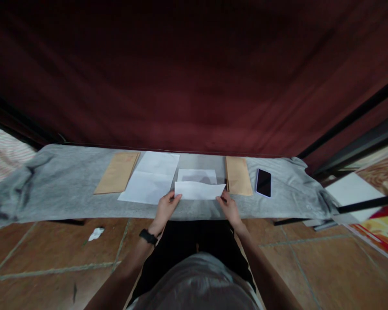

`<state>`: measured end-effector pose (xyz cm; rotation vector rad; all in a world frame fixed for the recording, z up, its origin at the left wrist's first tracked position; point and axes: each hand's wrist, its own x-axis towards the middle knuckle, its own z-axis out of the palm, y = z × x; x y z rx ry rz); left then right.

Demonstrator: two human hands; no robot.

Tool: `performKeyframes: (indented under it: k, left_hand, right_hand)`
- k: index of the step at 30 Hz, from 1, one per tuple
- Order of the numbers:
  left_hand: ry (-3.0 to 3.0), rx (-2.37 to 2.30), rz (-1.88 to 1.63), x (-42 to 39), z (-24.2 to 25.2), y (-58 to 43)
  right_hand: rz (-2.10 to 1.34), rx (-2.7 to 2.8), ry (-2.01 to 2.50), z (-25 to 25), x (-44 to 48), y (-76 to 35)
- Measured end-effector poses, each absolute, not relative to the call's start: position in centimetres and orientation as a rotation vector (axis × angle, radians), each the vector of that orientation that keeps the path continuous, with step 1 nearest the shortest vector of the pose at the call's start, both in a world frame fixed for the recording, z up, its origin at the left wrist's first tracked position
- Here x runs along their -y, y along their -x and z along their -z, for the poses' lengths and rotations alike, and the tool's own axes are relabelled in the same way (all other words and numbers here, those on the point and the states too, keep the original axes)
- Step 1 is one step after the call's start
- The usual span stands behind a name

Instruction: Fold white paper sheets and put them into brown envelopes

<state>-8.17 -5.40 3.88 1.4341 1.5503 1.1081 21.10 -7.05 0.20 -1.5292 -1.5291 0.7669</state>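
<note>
A white sheet of paper (198,191) is held up near the front edge of the table, directly before me. My left hand (167,206) pinches its lower left corner, and a dark band sits on that wrist. At the lower right corner my right hand (229,207) grips the sheet between thumb and fingers. Just behind it more white paper (194,173) lies on the cloth; whether this is a folded part of the same sheet I cannot tell. To the left of my left hand lies larger white paper (151,178) with a crease across it.
Brown envelopes (115,174) lie at the left, partly beside the white paper. Another brown envelope (239,175) is to the right, then a phone (264,183) with a dark screen. Grey cloth (291,189) covers the narrow table. A dark red curtain (194,86) hangs behind.
</note>
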Motion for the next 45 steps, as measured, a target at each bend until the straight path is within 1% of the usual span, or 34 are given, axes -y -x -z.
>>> performKeyframes:
  k: [9,13,16,20,23,26,28,30,34,36,39,42,45]
  left_hand:
    - [-1.441,-1.656,-1.116,3.4,-3.3,7.7]
    - [-1.485,-1.725,-1.082,2.4,-3.8,7.2]
    - [-1.429,-1.726,-1.108,1.6,-4.5,6.9]
    - [-1.196,-1.401,-1.109,1.6,-5.0,7.4]
    - [-1.183,-1.192,-0.914,2.6,-4.8,8.9]
    - [-1.403,-1.052,-0.697,3.7,-4.3,10.5]
    - [-1.616,-0.969,-0.61,4.3,-4.0,11.1]
    - [-1.785,-0.94,-0.576,4.8,-4.0,11.3]
    - [-1.918,-0.949,-0.571,5.5,-4.8,10.9]
    - [-1.877,-0.99,-0.626,5.6,-4.9,10.5]
    - [-1.683,-1.268,-0.761,5.2,-4.2,10.0]
    - [-1.595,-1.525,-0.755,4.3,-3.1,9.5]
    - [-1.647,-1.641,-0.739,3.2,-2.5,8.9]
  right_hand:
    - [-0.773,1.374,1.671,0.1,4.9,-20.1]
    - [-0.712,1.333,1.708,-0.3,4.1,-19.6]
    - [-0.73,1.275,1.677,-0.8,3.3,-19.2]
    - [-0.964,1.196,1.471,-1.2,3.2,-19.4]
    - [-1.205,1.236,1.32,-1.3,4.5,-20.6]
    - [-1.305,1.474,1.299,-1.6,6.3,-21.9]
    - [-1.267,1.718,1.266,-2.0,7.2,-22.5]
    - [-1.153,1.916,1.243,-2.3,7.8,-22.7]
    - [-0.927,2.117,1.249,-2.6,8.3,-22.2]
    - [-0.867,2.087,1.313,-2.4,8.3,-21.8]
    - [-0.807,1.91,1.55,-2.1,8.0,-21.1]
    - [-0.741,1.812,1.802,-1.9,7.2,-20.5]
    - [-0.668,1.766,1.963,-2.0,6.1,-20.0]
